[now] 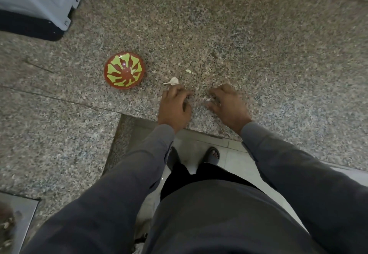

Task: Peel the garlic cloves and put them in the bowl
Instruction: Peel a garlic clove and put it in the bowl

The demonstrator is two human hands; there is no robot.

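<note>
Just beyond the loosely curled, unladen left hand [173, 106] lies a garlic clove [172, 81]; the bowl [124, 70] sits farther left; whether the right hand [227, 102] holds anything is unclear.

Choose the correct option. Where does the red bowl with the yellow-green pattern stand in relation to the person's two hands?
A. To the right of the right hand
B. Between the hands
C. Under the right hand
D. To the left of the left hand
D: the red bowl with the yellow-green pattern sits on the speckled granite counter, left of the left hand and clear of the right hand.
</note>
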